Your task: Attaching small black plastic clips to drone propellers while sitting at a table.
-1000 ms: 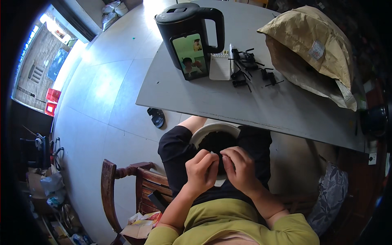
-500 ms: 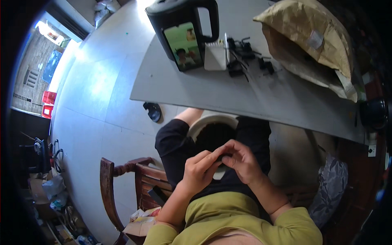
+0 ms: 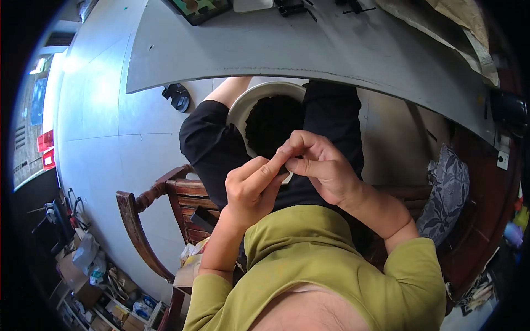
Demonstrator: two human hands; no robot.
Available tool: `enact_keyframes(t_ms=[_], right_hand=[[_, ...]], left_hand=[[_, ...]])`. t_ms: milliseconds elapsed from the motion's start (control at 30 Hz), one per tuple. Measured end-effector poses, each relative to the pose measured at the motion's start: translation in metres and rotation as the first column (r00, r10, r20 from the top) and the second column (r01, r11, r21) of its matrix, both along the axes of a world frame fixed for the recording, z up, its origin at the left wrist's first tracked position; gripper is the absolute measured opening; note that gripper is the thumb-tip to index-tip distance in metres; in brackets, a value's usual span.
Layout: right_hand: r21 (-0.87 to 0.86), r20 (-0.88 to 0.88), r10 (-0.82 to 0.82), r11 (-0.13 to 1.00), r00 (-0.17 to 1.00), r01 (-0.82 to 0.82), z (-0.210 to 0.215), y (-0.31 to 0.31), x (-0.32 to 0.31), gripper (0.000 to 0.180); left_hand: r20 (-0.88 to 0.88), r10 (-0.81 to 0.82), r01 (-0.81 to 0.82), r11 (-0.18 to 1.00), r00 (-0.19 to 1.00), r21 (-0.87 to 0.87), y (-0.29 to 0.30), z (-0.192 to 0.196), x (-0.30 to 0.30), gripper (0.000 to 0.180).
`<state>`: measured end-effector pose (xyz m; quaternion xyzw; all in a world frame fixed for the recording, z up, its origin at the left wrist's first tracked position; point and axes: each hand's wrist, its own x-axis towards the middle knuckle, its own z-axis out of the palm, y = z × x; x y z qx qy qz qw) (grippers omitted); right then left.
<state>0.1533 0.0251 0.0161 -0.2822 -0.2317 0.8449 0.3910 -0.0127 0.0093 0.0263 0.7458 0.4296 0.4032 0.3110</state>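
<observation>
A white bowl (image 3: 241, 107) filled with small dark pieces (image 3: 273, 122) rests on my lap, just under the edge of the grey table (image 3: 331, 52). Both hands are raised together above the bowl's near rim. My left hand (image 3: 251, 185) and my right hand (image 3: 314, 163) meet at the fingertips and pinch one small item between them. The item is mostly hidden by the fingers, so its kind cannot be told.
A wooden chair (image 3: 160, 220) carries me, its arm curving at my left. A small dark object (image 3: 178, 96) lies on the pale floor under the table. Brown paper bags (image 3: 458, 27) sit at the table's far right. A patterned cushion (image 3: 447, 187) is on my right.
The view has tilted down and closer, so the black kettle has slid out of the top. My hands stay together above the bowl, fingertips working the small item.
</observation>
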Motion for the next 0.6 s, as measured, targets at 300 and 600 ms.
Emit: enact_keyframes(t_ms=[300,600], right_hand=[[-0.036,0.044,0.259,0.966,0.965,-0.257,0.008,0.016,0.002,0.032],[0.338,0.261,-0.017,0.938,0.965,-0.075,0.0,-0.002,-0.009,0.019]], left_hand=[[0.163,-0.051,0.055,0.998,0.985,-0.021,0.008,-0.002,-0.018,0.037],[0.148,-0.003,0.003,1.0,0.989,-0.003,0.008,0.008,-0.008,0.029]])
